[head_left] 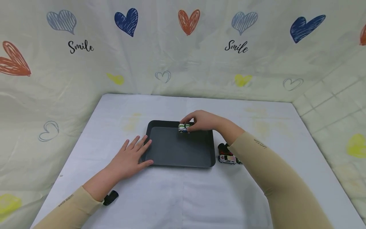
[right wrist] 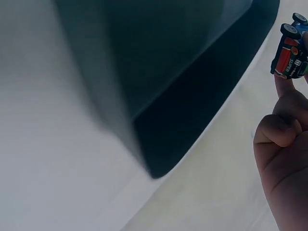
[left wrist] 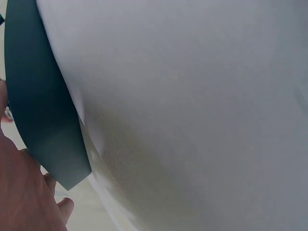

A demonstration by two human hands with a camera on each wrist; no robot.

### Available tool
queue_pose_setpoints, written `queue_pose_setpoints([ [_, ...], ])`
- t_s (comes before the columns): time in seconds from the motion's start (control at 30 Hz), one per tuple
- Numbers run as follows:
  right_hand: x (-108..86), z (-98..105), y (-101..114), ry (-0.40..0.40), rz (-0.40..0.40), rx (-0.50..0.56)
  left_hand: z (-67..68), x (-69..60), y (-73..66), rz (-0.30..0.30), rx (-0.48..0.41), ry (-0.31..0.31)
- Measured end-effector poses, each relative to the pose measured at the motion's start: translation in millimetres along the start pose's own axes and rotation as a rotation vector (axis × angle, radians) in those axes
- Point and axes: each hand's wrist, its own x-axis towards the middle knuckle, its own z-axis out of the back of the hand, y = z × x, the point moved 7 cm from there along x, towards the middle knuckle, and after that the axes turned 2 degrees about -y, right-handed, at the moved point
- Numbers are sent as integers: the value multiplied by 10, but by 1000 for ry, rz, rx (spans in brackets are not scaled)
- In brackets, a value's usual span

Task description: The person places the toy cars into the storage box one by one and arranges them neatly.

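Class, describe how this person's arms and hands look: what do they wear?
The left sleeve and right sleeve are beige, each with small dark lettering near its front end. The left hand and right hand are bare, both ungloved.

the tray point(head_left: 178, 149) is dark grey, the toy car point(head_left: 182, 128) multicoloured.

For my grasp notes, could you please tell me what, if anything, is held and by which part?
The right hand pinches a toy car by its body; exactly which sides cannot be told.
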Motion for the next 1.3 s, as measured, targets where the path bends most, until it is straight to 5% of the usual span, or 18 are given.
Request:
queue_pose_setpoints([
  [0.27,338,-171,261,4,87,-30,-12,24,-22,9,34,23],
  [0.5,504,-382,372,33,76,-141,1,36,-53,-16,13,-17],
  [1.03,717,-690,422,-18,34,-446,11,3,-34,-6,33,-7],
  [1.3,728,-694,416,-42,11,-482,-2,-1,-69,-7,41,-10],
])
